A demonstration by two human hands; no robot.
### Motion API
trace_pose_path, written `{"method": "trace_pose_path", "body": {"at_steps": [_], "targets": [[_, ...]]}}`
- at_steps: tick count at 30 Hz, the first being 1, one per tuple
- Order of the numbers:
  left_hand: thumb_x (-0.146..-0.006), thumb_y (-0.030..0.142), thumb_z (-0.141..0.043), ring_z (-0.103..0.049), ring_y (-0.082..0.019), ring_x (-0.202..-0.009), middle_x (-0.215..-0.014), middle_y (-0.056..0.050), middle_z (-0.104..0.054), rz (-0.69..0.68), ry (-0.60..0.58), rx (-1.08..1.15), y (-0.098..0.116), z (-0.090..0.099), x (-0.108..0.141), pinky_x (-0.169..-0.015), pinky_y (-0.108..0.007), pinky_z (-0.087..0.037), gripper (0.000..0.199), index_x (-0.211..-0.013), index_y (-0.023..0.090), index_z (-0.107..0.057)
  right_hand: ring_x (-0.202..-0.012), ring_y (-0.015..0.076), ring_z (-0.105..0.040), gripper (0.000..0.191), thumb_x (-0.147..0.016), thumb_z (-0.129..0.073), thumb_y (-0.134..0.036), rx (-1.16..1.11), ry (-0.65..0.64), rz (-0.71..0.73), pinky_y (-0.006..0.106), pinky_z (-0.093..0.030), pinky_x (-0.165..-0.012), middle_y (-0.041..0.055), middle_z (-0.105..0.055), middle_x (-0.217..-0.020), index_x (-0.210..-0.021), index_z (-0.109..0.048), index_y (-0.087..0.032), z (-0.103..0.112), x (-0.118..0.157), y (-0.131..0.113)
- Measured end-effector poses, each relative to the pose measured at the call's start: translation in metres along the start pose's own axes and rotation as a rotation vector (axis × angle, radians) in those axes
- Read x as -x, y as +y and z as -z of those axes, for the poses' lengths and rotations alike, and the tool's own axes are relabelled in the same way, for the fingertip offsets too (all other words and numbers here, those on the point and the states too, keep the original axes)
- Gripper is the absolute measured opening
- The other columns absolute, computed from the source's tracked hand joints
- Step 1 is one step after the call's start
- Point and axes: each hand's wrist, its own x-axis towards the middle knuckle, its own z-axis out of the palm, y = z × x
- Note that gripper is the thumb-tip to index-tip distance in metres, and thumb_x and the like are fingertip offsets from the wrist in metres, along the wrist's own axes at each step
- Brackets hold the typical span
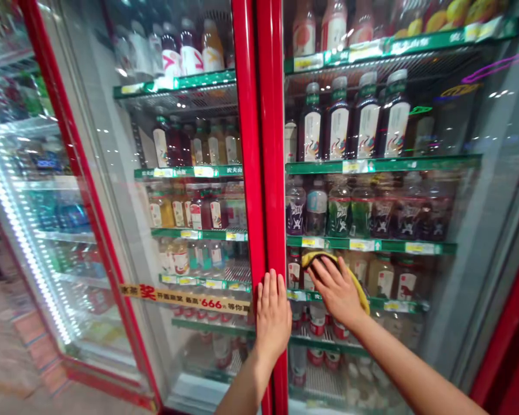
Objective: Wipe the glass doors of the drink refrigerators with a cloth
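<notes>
Right of lower centre, presses the yellow-edged cloth [319, 254] against the glass door [462, 288] with the right hand [337, 291], open rather than clenched. At lower centre, rests the open left hand [273, 317] on red door frames [273, 144]. Cannot tell how much is wiped or left.

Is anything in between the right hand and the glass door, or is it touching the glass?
Yes, the yellow cloth is between most of the right hand and the glass door. I see nothing between the left hand and the red frame.
</notes>
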Motion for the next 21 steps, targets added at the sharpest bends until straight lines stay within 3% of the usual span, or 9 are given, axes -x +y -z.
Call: {"method": "trace_pose_path", "body": {"at_steps": [3,6,8,10,13,15,18,21], "targets": [[-0.096,0.025,-0.05,-0.021,-0.028,-0.154,-0.166,-0.014,-0.019,-0.053,-0.035,0.019,-0.004,0.021,-0.012,-0.123,-0.045,-0.033,0.08,-0.161,0.012,-0.005,-0.138,0.0201,-0.049,0.033,-0.096,-0.051,-0.019,-0.134,-0.1,0.182,0.047,-0.017,-0.128,0.0003,-0.059,-0.145,-0.122,-0.07,-0.028,-0.005,0.018,-0.022],[-0.095,0.025,-0.049,-0.024,-0.025,-0.153,-0.165,-0.011,-0.025,-0.148,-0.068,0.044,-0.009,0.04,-0.03,-0.125,-0.043,-0.028,0.08,-0.161,0.013,-0.005,-0.14,0.0174,-0.046,0.032,-0.098,-0.051,-0.023,-0.17,-0.185,0.254,0.045,-0.024,-0.127,-0.0024,-0.056,-0.149,-0.124,-0.069,-0.029,0.003,-0.002,-0.015],[-0.095,0.024,-0.049,-0.025,-0.024,-0.153,-0.165,-0.011,-0.026,-0.196,-0.089,0.061,-0.01,0.049,-0.044,-0.127,-0.042,-0.025,0.08,-0.161,0.014,-0.005,-0.143,0.0191,-0.043,0.039,-0.098,-0.05,-0.021,-0.126,-0.179,0.144,0.051,-0.022,-0.126,-0.0008,-0.055,-0.15,-0.134,-0.062,-0.03,0.015,-0.019,0.009],[-0.093,0.025,-0.051,-0.024,-0.024,-0.154,-0.165,-0.011,-0.025,-0.221,-0.105,0.079,-0.009,0.055,-0.055,-0.127,-0.042,-0.023,0.082,-0.161,0.014,-0.006,-0.144,0.0232,-0.041,0.047,-0.095,-0.05,-0.014,-0.053,-0.115,-0.068,0.059,-0.022,-0.124,0.0021,-0.057,-0.147,-0.138,-0.058,-0.032,0.026,-0.018,0.036],[-0.091,0.027,-0.054,-0.021,-0.025,-0.154,-0.166,-0.011,-0.024,-0.263,-0.12,0.099,-0.002,0.056,-0.062,-0.128,-0.043,-0.021,0.085,-0.161,0.014,-0.007,-0.148,0.0324,-0.033,0.052,-0.089,-0.05,-0.007,0.05,0.018,-0.422,0.066,-0.03,-0.118,0.0102,-0.058,-0.144,-0.135,-0.062,-0.027,0.028,0.019,0.05],[-0.091,0.028,-0.054,-0.02,-0.025,-0.155,-0.166,-0.01,-0.024,-0.302,-0.127,0.1,0.006,0.052,-0.062,-0.128,-0.043,-0.017,0.084,-0.161,0.014,-0.008,-0.148,0.036,-0.033,0.054,-0.087,-0.049,-0.006,0.068,0.03,-0.527,0.068,-0.035,-0.114,0.013,-0.056,-0.145,-0.136,-0.061,-0.026,0.021,0.049,0.039],[-0.092,0.028,-0.052,-0.018,-0.024,-0.155,-0.166,-0.01,-0.023,-0.362,-0.153,0.097,0.023,0.046,-0.061,-0.129,-0.042,-0.012,0.082,-0.161,0.013,-0.01,-0.139,0.0304,-0.046,0.054,-0.089,-0.049,-0.01,0.007,-0.089,-0.34,0.066,-0.033,-0.117,0.0065,-0.062,-0.138,-0.135,-0.061,-0.034,0.014,0.065,0.024],[-0.091,0.027,-0.053,-0.018,-0.024,-0.155,-0.167,-0.009,-0.022,-0.417,-0.192,0.122,0.042,0.041,-0.064,-0.129,-0.043,-0.013,0.085,-0.161,0.014,-0.008,-0.137,0.0251,-0.049,0.051,-0.092,-0.05,-0.013,-0.046,-0.167,-0.174,0.062,-0.028,-0.121,0.0029,-0.065,-0.136,-0.137,-0.059,-0.036,0.022,0.054,0.041]]}}
